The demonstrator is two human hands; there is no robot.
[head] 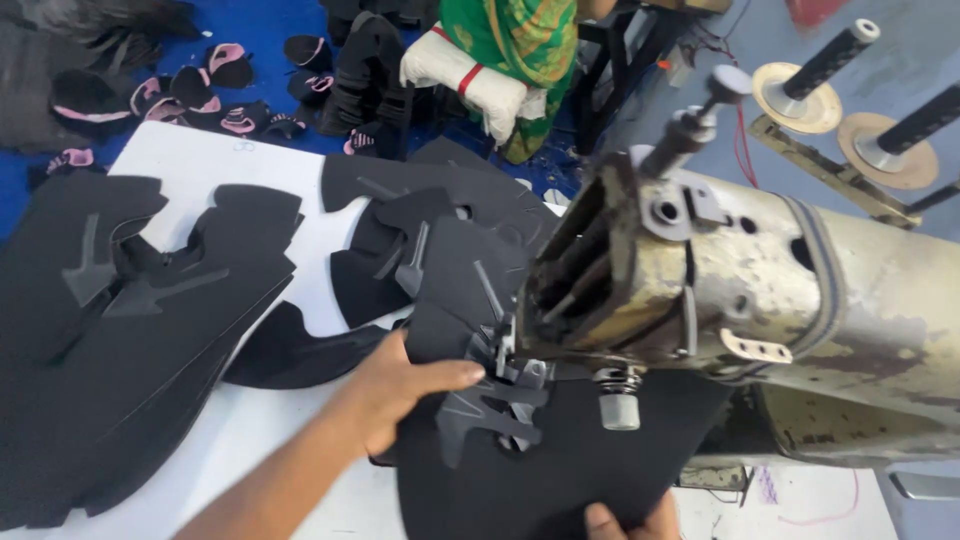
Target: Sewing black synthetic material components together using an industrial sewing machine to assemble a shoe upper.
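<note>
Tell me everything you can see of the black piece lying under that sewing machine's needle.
The black cut piece looks like soft, matte foam-backed fabric, broad and flat, with a curved outline. It lies on the white table beneath the worn sewing machine head. A smaller grey shaped overlay sits on it by the presser foot. The left hand presses its upper edge with flat fingers; the right hand touches its near edge, mostly out of frame.
</note>
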